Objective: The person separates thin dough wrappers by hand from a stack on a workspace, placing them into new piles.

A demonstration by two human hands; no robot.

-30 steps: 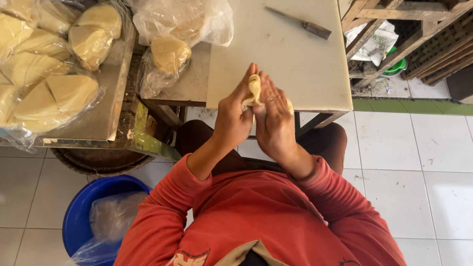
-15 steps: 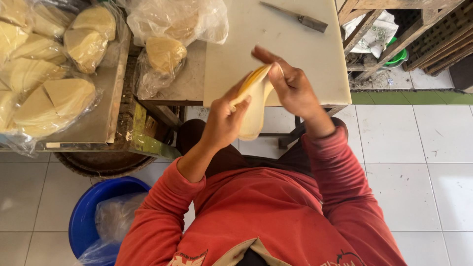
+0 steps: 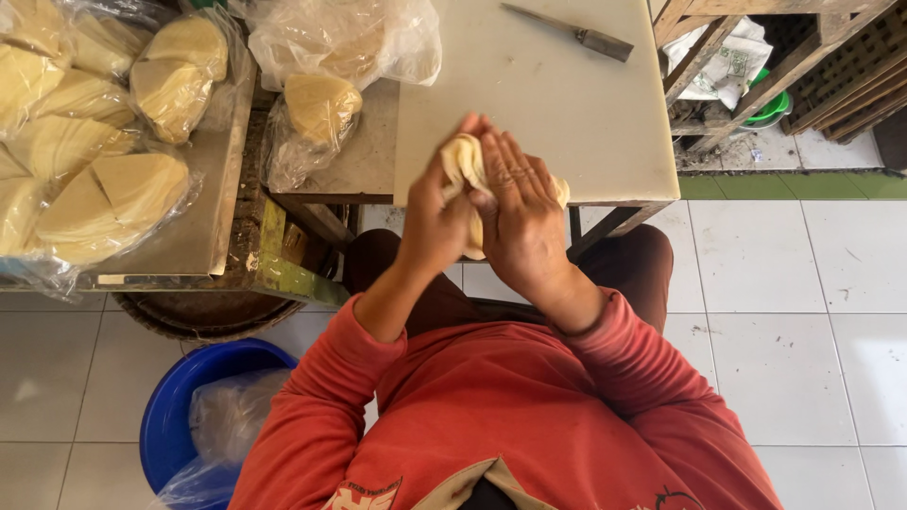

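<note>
A pale yellow sheet of dough (image 3: 465, 162) is pressed between my two palms, over the near edge of a white cutting board (image 3: 548, 90). My left hand (image 3: 433, 222) supports it from the left. My right hand (image 3: 522, 222) lies flat across it with fingers spread. Only the dough's top and right edges show; the remainder is hidden by my hands. I am seated, wearing red sleeves.
A knife (image 3: 572, 33) lies at the board's far side. Clear bags of yellow wedge-shaped dough pieces (image 3: 104, 179) fill a metal tray at the left, with more bags (image 3: 326, 57) beside the board. A blue tub (image 3: 203, 416) with a plastic bag stands on the tiled floor. Wooden crates are at top right.
One second ago a small piece stood between my fingertips. Half a second ago it was spread out as a sheet. Now both palms close over it.
</note>
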